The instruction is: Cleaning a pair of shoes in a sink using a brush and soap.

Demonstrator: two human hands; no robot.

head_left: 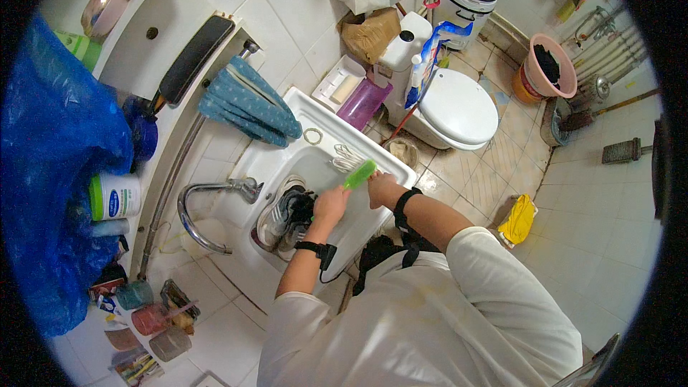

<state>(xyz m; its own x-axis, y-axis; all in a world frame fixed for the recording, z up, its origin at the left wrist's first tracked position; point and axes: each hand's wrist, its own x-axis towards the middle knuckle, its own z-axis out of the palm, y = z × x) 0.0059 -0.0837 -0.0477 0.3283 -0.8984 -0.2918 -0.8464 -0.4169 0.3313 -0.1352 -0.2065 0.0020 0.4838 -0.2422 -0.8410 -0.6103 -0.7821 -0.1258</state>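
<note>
While the left hand [330, 205] grips a brush [360, 174], the right hand's [380, 190] hold is unclear.

- And here's the green brush [360, 175], bright as a lime, gripped in the left hand [330, 206] and slanting up and away to the right, its broad head right by the right hand [380, 190]; whether those fingers touch it, hard to call!
- Just beyond the head, white laces [347, 158], a loose looped bundle, lying on the far side of the white sink [395, 165].
- Down in the bowl, left of the brush, the shoes [292, 221]: dark grey and black with pale edges, crowded close together, partly behind the left hand and forearm, their finer details too small to make out.
</note>
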